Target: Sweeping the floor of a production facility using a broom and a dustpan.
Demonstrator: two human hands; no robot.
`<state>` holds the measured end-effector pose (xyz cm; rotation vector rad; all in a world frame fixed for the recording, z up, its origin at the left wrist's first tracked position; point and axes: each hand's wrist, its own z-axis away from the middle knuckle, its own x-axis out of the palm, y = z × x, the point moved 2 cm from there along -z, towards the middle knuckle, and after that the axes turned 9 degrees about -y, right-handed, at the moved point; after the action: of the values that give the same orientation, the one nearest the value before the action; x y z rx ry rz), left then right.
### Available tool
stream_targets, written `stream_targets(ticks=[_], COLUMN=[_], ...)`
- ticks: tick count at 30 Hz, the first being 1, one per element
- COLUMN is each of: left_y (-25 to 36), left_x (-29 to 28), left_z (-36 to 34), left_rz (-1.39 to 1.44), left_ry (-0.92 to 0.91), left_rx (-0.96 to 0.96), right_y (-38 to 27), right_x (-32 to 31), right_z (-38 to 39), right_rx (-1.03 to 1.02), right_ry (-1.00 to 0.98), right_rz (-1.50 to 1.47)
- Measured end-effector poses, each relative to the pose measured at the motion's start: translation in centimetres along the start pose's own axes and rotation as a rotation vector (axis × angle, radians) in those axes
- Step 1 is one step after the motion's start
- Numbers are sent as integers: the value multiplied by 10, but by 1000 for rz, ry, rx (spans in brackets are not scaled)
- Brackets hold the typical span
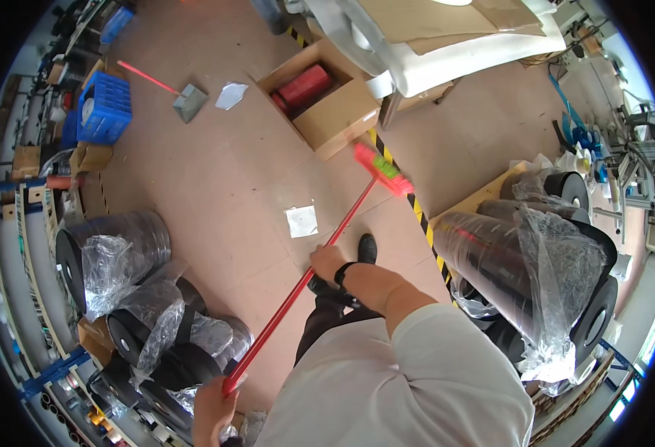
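A broom (279,309) with a long red handle slants across the view from lower left to upper right. My left hand (214,406) is closed around the top end of the handle, low at the left. Further down the handle, my right hand (329,263) grips it, a black band on that wrist. The red and green broom head (383,170) is over the floor beside the yellow-black floor tape (419,212). A white sheet of paper (301,221) lies flat on the floor, left of the broom head and apart from it.
An open cardboard box (338,123) with red rolls stands ahead. A long-handled dustpan (190,103) and another white sheet (231,95) lie at the far left, near a blue crate (105,108). Large plastic-wrapped rolls are stacked at left (145,231) and right (484,253).
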<state>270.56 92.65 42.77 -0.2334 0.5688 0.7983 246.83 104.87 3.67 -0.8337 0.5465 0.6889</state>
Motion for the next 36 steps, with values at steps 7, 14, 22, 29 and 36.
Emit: stream_targets(ticks=[7,14,22,29,36], left_y=[-92,-179,-159,-202,-244], left_x=[-72,-61,-91,-180,-178], left_z=[98,22,-34,29,68], left_rz=[34,33,-184,-392,-178], left_ry=[-77,89,242,566,769], left_rx=[-298,71,450,89,108], right_y=[-162,-152,-150,-286,-301], right_x=[-17,21,74,-46,-128], right_z=[-44,-6,-24,-208,-204], right_rx=[-266,35,231,25,-125], right_ry=[134,7,-130,143,235], right_rz=[-119,-42,-119,-240,-32])
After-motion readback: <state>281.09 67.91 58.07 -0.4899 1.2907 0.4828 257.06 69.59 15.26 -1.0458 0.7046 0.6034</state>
